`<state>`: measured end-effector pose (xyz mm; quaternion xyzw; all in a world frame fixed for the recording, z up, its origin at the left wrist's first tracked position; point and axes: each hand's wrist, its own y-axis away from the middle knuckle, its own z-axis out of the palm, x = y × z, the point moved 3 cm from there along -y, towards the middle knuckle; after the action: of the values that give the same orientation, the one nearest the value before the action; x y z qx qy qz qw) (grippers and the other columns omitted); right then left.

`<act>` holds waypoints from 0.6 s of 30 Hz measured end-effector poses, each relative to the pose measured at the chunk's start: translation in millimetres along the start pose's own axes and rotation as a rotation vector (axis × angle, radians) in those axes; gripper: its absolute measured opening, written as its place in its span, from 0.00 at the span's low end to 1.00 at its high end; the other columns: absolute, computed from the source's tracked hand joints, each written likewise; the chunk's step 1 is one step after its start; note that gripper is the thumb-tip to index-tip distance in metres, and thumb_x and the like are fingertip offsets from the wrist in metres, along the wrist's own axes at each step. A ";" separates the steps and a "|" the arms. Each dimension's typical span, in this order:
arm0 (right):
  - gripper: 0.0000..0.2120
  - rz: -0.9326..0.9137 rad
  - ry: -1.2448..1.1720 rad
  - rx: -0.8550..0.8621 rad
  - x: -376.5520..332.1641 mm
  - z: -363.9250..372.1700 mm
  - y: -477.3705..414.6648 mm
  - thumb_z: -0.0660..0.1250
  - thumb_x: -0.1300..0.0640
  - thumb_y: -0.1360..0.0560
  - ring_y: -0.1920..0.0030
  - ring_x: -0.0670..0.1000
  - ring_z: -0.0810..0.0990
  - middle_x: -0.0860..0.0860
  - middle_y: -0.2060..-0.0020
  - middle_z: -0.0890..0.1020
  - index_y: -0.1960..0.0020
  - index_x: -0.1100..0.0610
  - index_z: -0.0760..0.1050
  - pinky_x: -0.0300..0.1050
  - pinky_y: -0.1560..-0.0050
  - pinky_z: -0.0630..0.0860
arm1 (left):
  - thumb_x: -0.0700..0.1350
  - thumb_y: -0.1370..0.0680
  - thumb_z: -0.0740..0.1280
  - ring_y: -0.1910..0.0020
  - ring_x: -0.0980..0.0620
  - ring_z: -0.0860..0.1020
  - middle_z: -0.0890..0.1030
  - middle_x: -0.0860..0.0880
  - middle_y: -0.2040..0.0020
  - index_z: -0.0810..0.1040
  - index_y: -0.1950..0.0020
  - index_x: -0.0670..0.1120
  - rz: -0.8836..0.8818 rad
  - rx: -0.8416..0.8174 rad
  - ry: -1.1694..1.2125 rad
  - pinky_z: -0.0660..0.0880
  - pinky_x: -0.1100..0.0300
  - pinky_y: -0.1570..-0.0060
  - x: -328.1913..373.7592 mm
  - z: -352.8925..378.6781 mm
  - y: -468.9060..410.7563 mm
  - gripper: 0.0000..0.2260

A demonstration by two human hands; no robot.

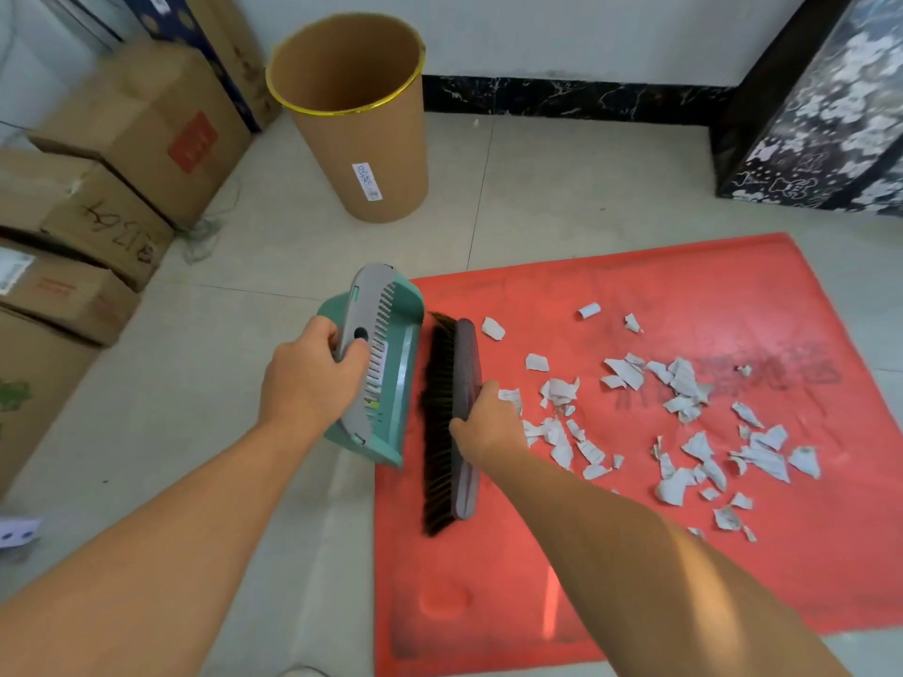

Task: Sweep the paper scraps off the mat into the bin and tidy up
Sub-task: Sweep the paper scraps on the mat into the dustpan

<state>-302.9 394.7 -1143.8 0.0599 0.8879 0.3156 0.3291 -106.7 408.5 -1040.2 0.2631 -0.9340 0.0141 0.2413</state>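
1. Red mat point(635, 588) lies on the pale tiled floor point(273, 481), and its near part is bare plastic.
2. At the mat's left edge, the right hand point(483, 427) grips the grey back of a brush point(462, 383) near its middle, fingers curled round it. The dark bristles point left, towards the dustpan.
3. Just beside the brush, off the mat's left edge, the left hand point(312, 378) holds a teal dustpan point(396, 398) by its grey comb-toothed handle, thumb and fingers wrapped round it. The pan is tilted, and whether anything lies inside it cannot be told.
4. Paper scraps point(684, 393), white and torn, are scattered over the mat's middle and right half. The nearest ones touch the right hand.
5. Beyond the mat's far left corner, a brown cardboard bin point(361, 153) with a yellow rim stands upright on the floor. Only its inner wall shows, and its bottom is hidden.
6. Cardboard boxes point(132, 129) are stacked left of the bin, and a black patterned cabinet point(806, 119) stands at far right.
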 end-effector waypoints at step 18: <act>0.16 0.102 -0.043 0.246 83.0 -102.9 12.7 0.64 0.56 0.28 0.55 0.62 0.76 0.58 0.57 0.75 0.45 0.63 0.64 0.49 0.59 0.71 | 0.58 0.25 0.61 0.59 0.40 0.74 0.74 0.44 0.59 0.71 0.53 0.45 0.057 -0.115 -0.289 0.70 0.53 0.59 67.2 25.7 9.4 0.16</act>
<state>-432.5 377.3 -1121.5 0.1514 0.9085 0.2194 0.3217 -172.9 380.1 -1031.2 0.2217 -0.9653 -0.0709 0.1184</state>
